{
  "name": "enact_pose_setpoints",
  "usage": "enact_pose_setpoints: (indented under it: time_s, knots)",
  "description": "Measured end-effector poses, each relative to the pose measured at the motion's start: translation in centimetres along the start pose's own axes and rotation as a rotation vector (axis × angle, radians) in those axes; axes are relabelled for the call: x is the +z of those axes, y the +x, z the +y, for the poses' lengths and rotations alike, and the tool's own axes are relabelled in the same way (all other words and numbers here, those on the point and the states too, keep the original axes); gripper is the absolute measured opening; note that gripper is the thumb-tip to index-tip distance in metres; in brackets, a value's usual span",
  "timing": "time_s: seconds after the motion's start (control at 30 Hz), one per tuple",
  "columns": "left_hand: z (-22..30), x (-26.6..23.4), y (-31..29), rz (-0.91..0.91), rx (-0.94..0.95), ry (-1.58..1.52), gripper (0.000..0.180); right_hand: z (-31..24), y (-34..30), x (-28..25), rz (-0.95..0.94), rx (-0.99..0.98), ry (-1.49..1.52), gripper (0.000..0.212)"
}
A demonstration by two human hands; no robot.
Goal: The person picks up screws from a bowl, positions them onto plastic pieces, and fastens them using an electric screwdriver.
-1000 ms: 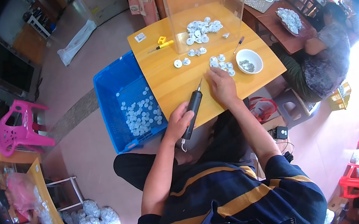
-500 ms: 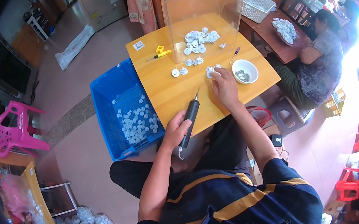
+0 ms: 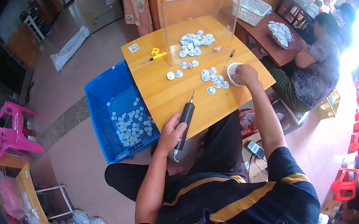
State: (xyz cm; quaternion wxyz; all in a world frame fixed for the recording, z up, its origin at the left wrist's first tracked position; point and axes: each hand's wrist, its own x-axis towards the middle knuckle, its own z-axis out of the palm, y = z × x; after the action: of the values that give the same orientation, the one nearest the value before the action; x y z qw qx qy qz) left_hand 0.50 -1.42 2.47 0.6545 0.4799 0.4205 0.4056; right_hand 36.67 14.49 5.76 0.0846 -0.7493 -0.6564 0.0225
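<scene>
My left hand [image 3: 172, 133] is wrapped round a black electric screwdriver [image 3: 186, 119], its bit pointing up and away over the table's near edge. At the right side of the table, my right hand [image 3: 248, 76] dips into a white bowl [image 3: 230, 71] of small metal pieces, likely screws. Its fingers look drawn together, but their tips are hidden. Left of the bowl lie several small round white plastic parts [image 3: 214, 78]. More white parts [image 3: 179, 73] lie in a short row farther left, and a larger heap [image 3: 195, 43] sits behind them.
A clear plastic bin [image 3: 165, 33] stands on its side round the heap. A yellow screwdriver [image 3: 159, 56] and a thin dark one [image 3: 230, 56] lie on the wooden table [image 3: 150, 88]. At left, a blue crate [image 3: 99, 117] holds white parts. Another person [image 3: 316, 59] sits at right.
My right hand has moved right, from the white parts into the bowl. The group of parts it covered now shows. My left hand still holds the electric screwdriver. The view has shifted slightly.
</scene>
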Motion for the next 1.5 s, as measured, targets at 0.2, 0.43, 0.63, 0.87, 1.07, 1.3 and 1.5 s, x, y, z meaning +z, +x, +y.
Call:
enact_pose_setpoints:
  time_s: [0.2,0.43,0.63,0.87,1.07,1.3,1.5]
  knots:
    - [-0.2,0.0,0.3,-0.026,-0.002,0.031,0.037,0.9,1.2,2.7,0.071,0.003,0.026,0.012]
    - [-0.2,-0.1,0.2,-0.004,-0.008,0.018,0.038,0.3,1.4,2.7,0.083,0.007,0.012,0.014]
    - [0.2,0.0,0.0,-0.002,-0.001,0.033,0.038,0.2,0.6,1.7,0.143,0.014,0.149,0.020]
    - [0.1,0.2,0.3,-0.014,-0.002,0.030,0.038,0.4,-0.2,1.7,0.118,0.157,1.040,0.009]
    - [-0.1,-0.2,0.0,0.005,0.010,0.035,0.037,-7.8,-4.6,2.1,-0.195,0.155,1.787,0.020]
    - [0.0,0.0,-0.1,0.001,0.024,-0.013,0.037,-11.7,-6.1,5.4,-0.371,0.125,1.834,0.008]
    - [-0.2,-0.2,0.0,-0.026,0.052,-0.037,0.037,-13.0,-5.7,5.7,-0.462,0.024,1.931,0.007]
